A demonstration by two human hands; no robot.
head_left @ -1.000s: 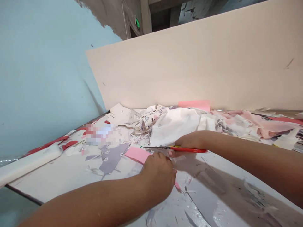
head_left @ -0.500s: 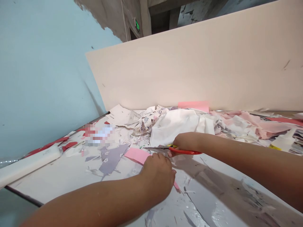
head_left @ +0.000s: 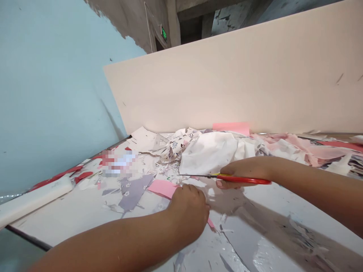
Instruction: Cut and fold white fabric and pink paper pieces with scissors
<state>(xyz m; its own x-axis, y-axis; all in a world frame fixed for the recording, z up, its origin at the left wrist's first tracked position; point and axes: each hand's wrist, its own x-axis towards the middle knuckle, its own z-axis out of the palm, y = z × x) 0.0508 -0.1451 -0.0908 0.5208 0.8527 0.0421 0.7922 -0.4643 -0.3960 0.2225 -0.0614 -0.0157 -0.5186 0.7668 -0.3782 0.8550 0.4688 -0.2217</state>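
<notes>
Pale blue painted wall (head_left: 51, 94) fills the left side, its paint flaking away higher up to bare grey concrete (head_left: 127, 22), where a small green exit sign (head_left: 163, 32) glows; a long white roll (head_left: 34, 202) lies along the near left edge of a white-covered tabletop (head_left: 70, 217); just beyond it sit curled red paper scraps (head_left: 83, 175), then a patch blurred too heavily to identify (head_left: 119, 163); a grey paper offcut with small white flowers (head_left: 134, 192) lies nearer the middle, just left of a flat pink paper sheet (head_left: 163, 189); the person's left hand (head_left: 188, 211) sits on that sheet, its fingers (head_left: 193, 192) curled and clenching it against the tabletop, with a pink tip (head_left: 211, 223) poking out past the hand on the near side; to the right, red-handled steel scissors (head_left: 241, 180) point left, their narrow blades passing just above the sheet without visibly touching it; the right hand (head_left: 246, 170) grasps the handles, its fingers (head_left: 224, 184) closed around them; behind the hands a crumpled white mass of paper or cloth (head_left: 210, 153) heaps against a tall beige board (head_left: 227, 83), with a pink rectangle (head_left: 231, 128) at the board's foot; crumpled pale pink material (head_left: 312, 151) spreads toward the far right.
</notes>
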